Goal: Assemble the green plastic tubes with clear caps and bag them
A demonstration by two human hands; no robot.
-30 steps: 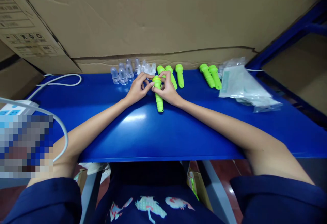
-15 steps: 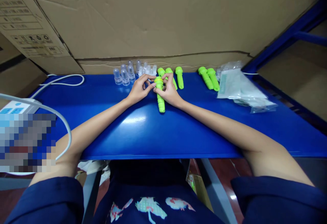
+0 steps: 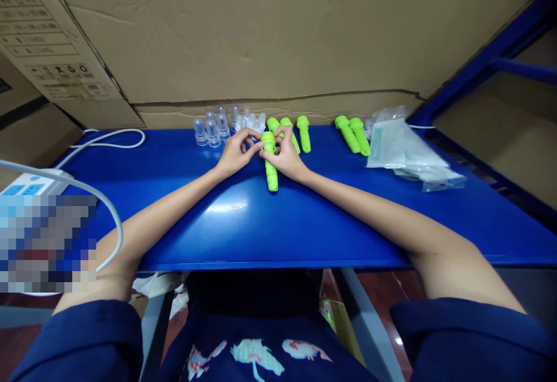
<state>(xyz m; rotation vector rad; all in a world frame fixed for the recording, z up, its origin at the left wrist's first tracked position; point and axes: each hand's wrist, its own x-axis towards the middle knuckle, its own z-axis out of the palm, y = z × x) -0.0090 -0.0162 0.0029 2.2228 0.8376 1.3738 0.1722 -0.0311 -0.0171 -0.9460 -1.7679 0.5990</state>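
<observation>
Between my hands is a lime-green, flashlight-shaped piece [image 3: 271, 174], its wider head away from me and its ribbed handle pointing toward me. My left hand [image 3: 237, 152] has its fingers closed at the left of the head. From the right, my right hand [image 3: 288, 154] pinches the same head with thumb and fingers. Just behind my hands lie more green flashlight-shaped pieces [image 3: 303, 134]. Several clear plastic domed caps [image 3: 213, 132] stand beyond my left hand, with smaller whitish clear pieces [image 3: 250, 119] beside them.
Two green pieces [image 3: 348, 134] lie farther right, beside clear plastic bags [image 3: 404, 147] on the blue table [image 3: 243, 225]. A white cable [image 3: 117, 145] loops at the left near a power strip [image 3: 37, 183]. Cardboard [image 3: 261, 39] walls the back; a blue frame [image 3: 483, 62] stands right.
The view has shifted slightly. Both hands stay at the head of the green piece, with hardly any visible finger movement.
</observation>
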